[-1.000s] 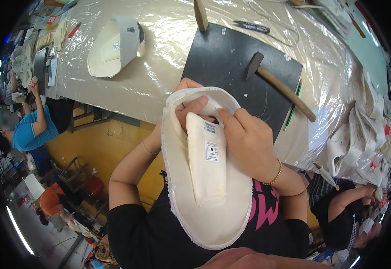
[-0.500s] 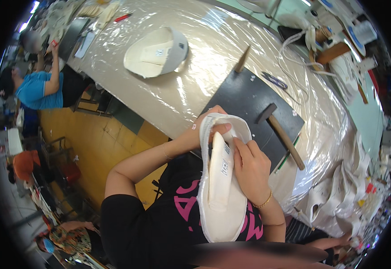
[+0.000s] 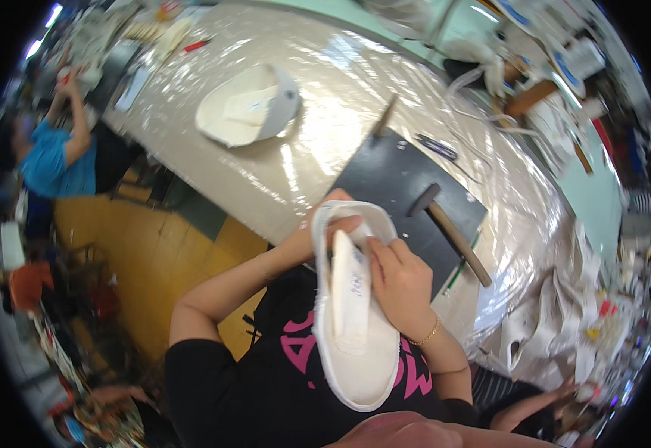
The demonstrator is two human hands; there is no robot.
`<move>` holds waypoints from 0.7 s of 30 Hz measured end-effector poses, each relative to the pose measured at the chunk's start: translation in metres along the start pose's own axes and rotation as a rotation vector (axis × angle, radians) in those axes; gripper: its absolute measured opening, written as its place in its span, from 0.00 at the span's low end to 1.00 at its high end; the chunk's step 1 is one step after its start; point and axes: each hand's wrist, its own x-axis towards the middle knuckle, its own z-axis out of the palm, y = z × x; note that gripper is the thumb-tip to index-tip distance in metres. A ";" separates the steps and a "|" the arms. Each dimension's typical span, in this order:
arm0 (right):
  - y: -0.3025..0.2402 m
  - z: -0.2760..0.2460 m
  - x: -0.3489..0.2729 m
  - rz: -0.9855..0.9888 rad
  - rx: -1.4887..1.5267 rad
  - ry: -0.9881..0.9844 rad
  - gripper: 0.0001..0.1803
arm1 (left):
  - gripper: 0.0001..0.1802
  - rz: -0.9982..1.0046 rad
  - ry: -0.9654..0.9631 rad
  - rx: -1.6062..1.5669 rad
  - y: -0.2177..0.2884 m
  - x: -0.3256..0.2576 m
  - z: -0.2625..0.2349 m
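Observation:
A white shoe upper (image 3: 363, 377) with a stitched rim and a cream insole-shaped piece inside is held upright, close to my chest. My left hand (image 3: 325, 207) grips its far end from outside, with the thumb reaching in over the opening. On the right side, my right hand (image 3: 402, 286) is closed on the edge, its fingertips pinching the inner wall near the left thumb. The fingers behind the wall are hidden. A similar white shoe upper (image 3: 225, 97) with a grey end stands on the table.
A black board (image 3: 385, 175) lies on the plastic-covered table (image 3: 243, 175), bearing a wooden-handled hammer (image 3: 456, 243). Beside it are snips (image 3: 437, 146) and a pointed wooden handle (image 3: 386, 116). White cut pieces (image 3: 546, 321) pile at right. A person in blue (image 3: 53, 160) works at far left.
The whole view has shifted slightly left, and the table things sit a little lower in it. Both hands keep their hold on the shoe upper.

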 end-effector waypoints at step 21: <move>0.170 -0.021 0.123 0.151 -0.308 0.438 0.15 | 0.11 0.056 -0.032 0.139 0.004 0.003 0.036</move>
